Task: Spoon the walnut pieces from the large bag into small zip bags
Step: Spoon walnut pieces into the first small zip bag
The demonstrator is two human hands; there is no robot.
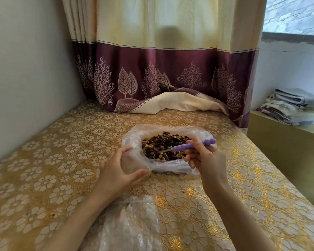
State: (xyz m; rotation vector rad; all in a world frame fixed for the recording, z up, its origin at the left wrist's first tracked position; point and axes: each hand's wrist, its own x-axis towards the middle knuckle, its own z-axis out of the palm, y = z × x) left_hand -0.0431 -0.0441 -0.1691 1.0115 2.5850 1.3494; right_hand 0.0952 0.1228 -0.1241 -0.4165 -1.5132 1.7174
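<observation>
A person's left hand [116,171] pinches the near-left rim of a large, floppy clear plastic bag [134,140] lying open on a bench covered in a glossy gold floral embossed cloth [62,160]. The right hand [205,158] grips a purple beaded-handled spoon [192,144], its bowl dipped into the brown, lumpy walnut pieces [163,145] heaped inside. The thin film could slump if the pinch slackens, spilling pieces onto the cloth. Crinkled clear small zip bags [132,221] lie near the person, between the forearms.
</observation>
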